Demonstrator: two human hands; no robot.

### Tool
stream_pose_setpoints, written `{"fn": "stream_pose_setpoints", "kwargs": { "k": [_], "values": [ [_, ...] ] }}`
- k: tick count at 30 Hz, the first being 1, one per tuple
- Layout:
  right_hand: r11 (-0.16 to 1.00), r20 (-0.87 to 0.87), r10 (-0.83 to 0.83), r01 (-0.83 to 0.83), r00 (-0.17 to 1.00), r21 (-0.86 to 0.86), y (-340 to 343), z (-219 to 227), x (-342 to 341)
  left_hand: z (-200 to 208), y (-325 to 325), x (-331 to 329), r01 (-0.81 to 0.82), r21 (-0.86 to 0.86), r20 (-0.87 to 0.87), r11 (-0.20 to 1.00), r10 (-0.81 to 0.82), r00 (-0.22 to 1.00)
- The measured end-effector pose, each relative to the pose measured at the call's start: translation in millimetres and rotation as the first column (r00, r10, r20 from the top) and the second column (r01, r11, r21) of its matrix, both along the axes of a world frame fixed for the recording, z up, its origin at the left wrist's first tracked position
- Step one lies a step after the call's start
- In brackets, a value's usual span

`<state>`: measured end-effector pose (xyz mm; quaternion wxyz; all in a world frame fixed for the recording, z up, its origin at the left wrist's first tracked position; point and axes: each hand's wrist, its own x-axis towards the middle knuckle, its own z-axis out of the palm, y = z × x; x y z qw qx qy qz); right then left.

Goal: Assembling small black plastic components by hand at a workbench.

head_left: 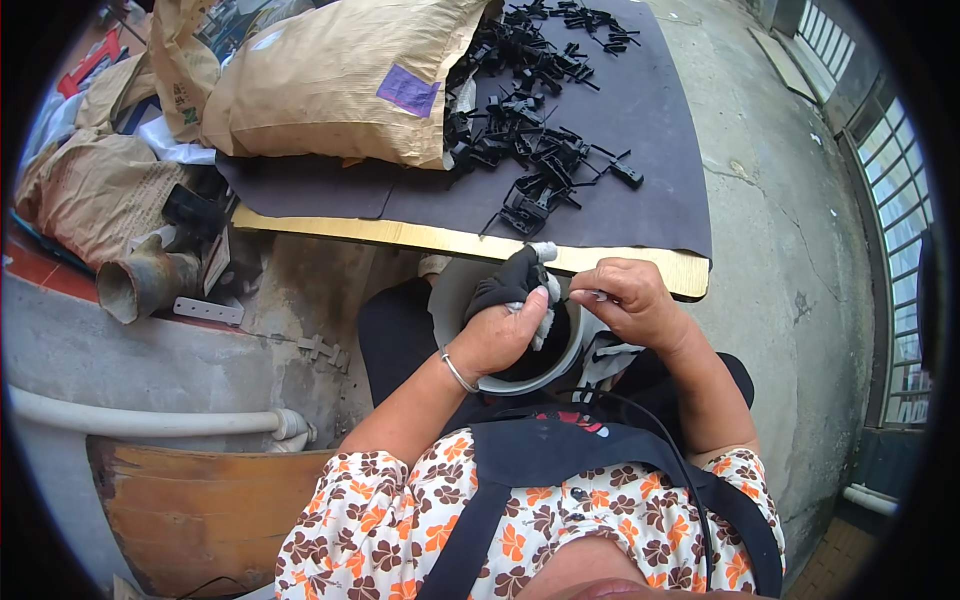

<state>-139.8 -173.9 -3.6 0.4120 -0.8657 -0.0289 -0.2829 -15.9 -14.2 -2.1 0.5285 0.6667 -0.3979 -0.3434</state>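
Note:
My left hand (503,312), in a black-and-white glove that leaves the thumb bare, is closed above the bucket. A white wrap covers one fingertip. What it grips is mostly hidden; a bit of dark material shows near the thumb. Close by on the right, my bare right hand (637,302) pinches a small thin, shiny piece (598,295), too small to name. Beneath both hands, a pale grey bucket (445,312) stands between my knees with dark contents. Many small black plastic parts (530,150) lie heaped on the table (640,120) ahead.
A large brown paper sack (330,90) lies on the table, its mouth toward the black parts. The table's front edge is a yellow strip (400,232). At left are another paper sack (95,195), a rusty metal pipe piece (145,280) and a white pipe (150,417). Barred windows (900,220) line the right.

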Motion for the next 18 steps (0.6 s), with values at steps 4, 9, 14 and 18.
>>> {"fn": "stream_pose_setpoints", "kwargs": {
  "k": [4, 9, 14, 18],
  "values": [
    [0.974, -0.047, 0.048, -0.037, 0.998, 0.222, 9.9, -1.6, 0.4, 13.4, 3.5, -5.1, 0.227, -0.010, -0.304, 0.974, -0.219, 0.927],
    [0.939, -0.240, 0.046, 0.040, 0.970, 0.341, 15.2, 14.4, -3.1, 10.9, 2.1, -4.1, 0.124, -0.120, -0.235, 0.985, -0.150, 0.960],
    [0.947, -0.258, 0.140, -0.053, 0.956, 0.317, 12.1, 11.0, -0.3, 9.2, 3.0, -3.3, 0.079, -0.119, -0.243, 0.990, -0.106, 0.964],
    [0.944, -0.348, 0.177, -0.060, 0.921, 0.323, 12.4, 10.9, 1.9, 8.1, 3.3, -3.3, 0.070, -0.054, -0.255, 0.996, -0.082, 0.963]
  ]
}}
